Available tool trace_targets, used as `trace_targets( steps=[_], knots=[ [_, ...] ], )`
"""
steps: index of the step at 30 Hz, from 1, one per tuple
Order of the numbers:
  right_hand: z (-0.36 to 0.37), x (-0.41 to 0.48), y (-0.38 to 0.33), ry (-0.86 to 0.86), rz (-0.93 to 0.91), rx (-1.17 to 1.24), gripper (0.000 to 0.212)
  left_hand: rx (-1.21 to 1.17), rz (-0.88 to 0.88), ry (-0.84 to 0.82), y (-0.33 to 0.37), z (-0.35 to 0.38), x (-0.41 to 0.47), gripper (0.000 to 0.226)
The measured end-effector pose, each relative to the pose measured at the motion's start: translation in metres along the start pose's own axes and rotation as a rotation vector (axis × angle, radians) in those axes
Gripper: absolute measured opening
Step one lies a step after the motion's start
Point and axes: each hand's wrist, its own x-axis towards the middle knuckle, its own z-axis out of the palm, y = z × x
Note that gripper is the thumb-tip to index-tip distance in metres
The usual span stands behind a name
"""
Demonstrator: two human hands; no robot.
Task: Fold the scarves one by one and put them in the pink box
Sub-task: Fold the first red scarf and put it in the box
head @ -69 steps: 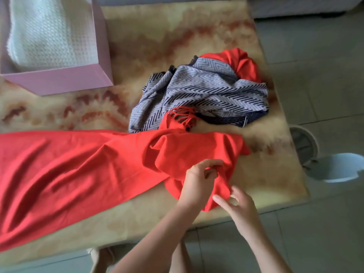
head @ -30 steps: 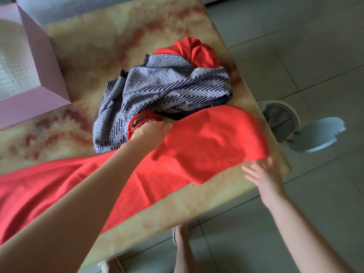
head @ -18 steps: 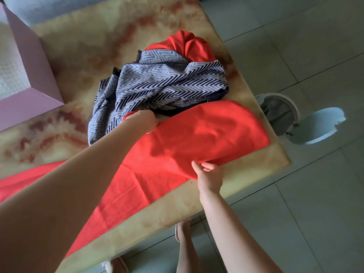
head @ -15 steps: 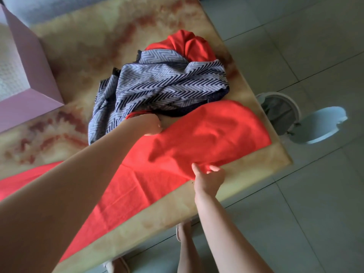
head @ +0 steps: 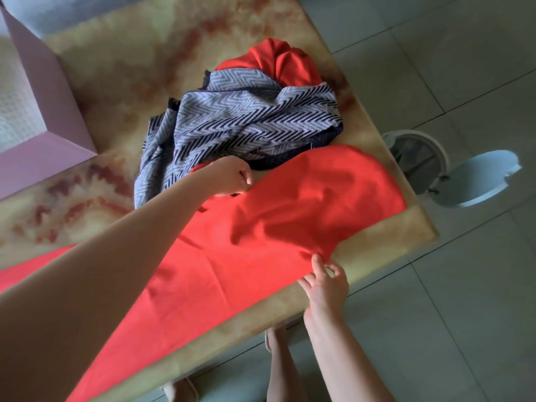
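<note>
Red scarf (head: 290, 216) flat by table (head: 385, 236) edge; L grip (head: 232, 177) clenches far hem, R grip (head: 324, 281) pinches near hem

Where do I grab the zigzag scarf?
Pinch the zigzag scarf by its dark frayed corner, coming from the box side. That corner sticks out free over bare table; the near edge is crowded by the left hand and red scarf.

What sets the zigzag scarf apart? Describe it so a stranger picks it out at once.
On the marbled table, right of the pink box, look just beyond the flat red scarf. The zigzag scarf lies crumpled there: navy-and-white chevrons, while the cloth bunched behind it is plain red.
</note>
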Motion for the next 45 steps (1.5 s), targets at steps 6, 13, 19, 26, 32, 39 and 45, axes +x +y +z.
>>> trace_targets(
  steps=[6, 13, 19, 26, 32, 39, 45],
  knots=[
    [-0.03, -0.007, 0.013, -0.077, 0.061, 0.033, 0.008, 0.027, -0.031, -0.117, -0.004, 0.004, 0.001, 0.02],
    [-0.044, 0.001, 0.023, 0.03, 0.005, -0.063, 0.012, -0.061, 0.073, -0.002, -0.003, -0.017, -0.001, 0.022],
    [-0.047, 0.007, 0.026, 0.041, -0.073, -0.155, 0.008, -0.216, -0.002, 0.011, -0.014, -0.033, 0.003, 0.019],
    [-0.046, 0.007, 0.026, 0.004, -0.095, -0.153, 0.006, -0.274, 0.0, 0.006, -0.022, -0.043, 0.011, 0.017],
    [-0.045, 0.006, 0.027, -0.013, -0.117, -0.156, 0.008, -0.454, 0.113, 0.168, -0.021, -0.038, 0.015, 0.037],
    [-0.048, 0.005, 0.027, -0.015, -0.105, -0.155, 0.006, -0.105, 0.147, 0.345, -0.021, -0.03, 0.011, 0.03],
    [-0.049, 0.004, 0.026, -0.03, -0.088, -0.156, 0.002, -0.335, 0.2, 0.426, -0.016, -0.035, 0.016, 0.039]
  ],
)
